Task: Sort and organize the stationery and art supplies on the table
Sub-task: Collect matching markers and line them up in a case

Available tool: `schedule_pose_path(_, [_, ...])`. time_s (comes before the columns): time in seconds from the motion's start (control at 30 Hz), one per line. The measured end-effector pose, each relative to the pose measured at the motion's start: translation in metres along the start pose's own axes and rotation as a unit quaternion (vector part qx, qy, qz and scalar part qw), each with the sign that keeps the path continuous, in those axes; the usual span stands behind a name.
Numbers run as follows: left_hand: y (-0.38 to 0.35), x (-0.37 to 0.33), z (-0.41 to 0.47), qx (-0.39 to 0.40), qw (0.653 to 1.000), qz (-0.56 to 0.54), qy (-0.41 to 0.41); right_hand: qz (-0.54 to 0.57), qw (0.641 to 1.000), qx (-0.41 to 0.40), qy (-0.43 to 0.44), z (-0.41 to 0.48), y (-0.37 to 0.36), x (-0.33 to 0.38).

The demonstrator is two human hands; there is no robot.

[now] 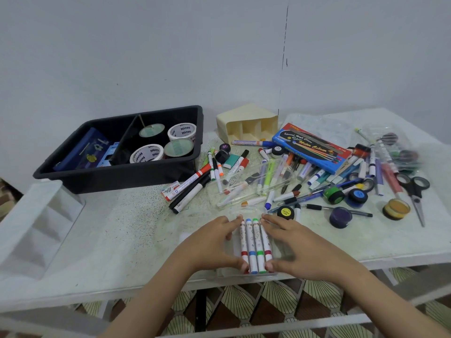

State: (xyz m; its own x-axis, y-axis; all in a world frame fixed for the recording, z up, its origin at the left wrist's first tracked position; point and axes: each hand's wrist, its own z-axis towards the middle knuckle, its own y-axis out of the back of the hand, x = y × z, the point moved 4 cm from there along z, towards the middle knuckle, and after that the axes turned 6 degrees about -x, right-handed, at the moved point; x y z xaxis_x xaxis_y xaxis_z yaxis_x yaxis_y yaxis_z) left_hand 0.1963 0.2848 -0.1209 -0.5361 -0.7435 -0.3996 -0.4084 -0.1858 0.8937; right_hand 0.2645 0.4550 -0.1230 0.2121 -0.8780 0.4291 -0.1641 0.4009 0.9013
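Now left hand (214, 243), right hand (295, 242) flank markers (251, 240).

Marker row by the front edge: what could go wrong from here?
1. The four markers lie side by side between the left hand and right hand, close to the front edge of the table; an uneven squeeze might roll one off.
2. The yellow-lidded pot sits just beyond the right fingertips; reaching forward could knock it into the loose pens.
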Motion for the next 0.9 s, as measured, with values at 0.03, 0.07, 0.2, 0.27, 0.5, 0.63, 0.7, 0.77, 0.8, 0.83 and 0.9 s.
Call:
schedule_pose_path(0.03, [0.000,0.001,-0.001,-0.003,1.000,-0.003,0.001,0.000,1.000,-0.001,0.000,0.000,0.000,0.000])
schedule_pose_path(0.07, [-0.001,0.002,-0.001,-0.006,1.000,-0.008,0.003,0.000,1.000,-0.002,0.000,0.001,0.000,0.000])
schedule_pose_path(0.2, [-0.001,0.004,-0.001,-0.016,1.000,-0.024,0.012,0.007,1.000,-0.003,-0.002,0.002,0.001,0.000])
schedule_pose_path(0.27, [-0.001,0.004,-0.001,-0.025,0.999,-0.033,0.017,0.010,1.000,-0.010,-0.003,0.002,0.001,0.001])
schedule_pose_path(0.5, [0.003,0.006,0.002,-0.037,0.998,-0.042,0.033,-0.008,1.000,-0.013,0.003,0.004,0.005,0.002])
schedule_pose_path(0.63, [0.006,0.007,0.003,-0.023,0.998,-0.046,0.036,-0.002,1.000,-0.023,0.001,0.007,0.005,0.000])
schedule_pose_path(0.7, [0.008,0.008,0.004,-0.018,0.998,-0.049,0.036,0.000,1.000,-0.030,-0.002,0.008,0.005,0.000])
schedule_pose_path(0.77, [0.009,0.008,0.005,-0.017,0.998,-0.051,0.035,0.004,0.999,-0.034,-0.007,0.009,0.005,0.000])
schedule_pose_path(0.8, [0.009,0.008,0.005,-0.018,0.998,-0.052,0.034,0.005,0.999,-0.033,-0.005,0.009,0.004,0.000])
schedule_pose_path(0.83, [0.009,0.008,0.005,-0.019,0.998,-0.053,0.035,0.002,1.000,-0.030,-0.003,0.009,0.004,0.000])
schedule_pose_path(0.9, [0.008,0.009,0.005,-0.020,0.998,-0.054,0.036,-0.007,1.000,-0.021,0.001,0.010,0.004,0.000])
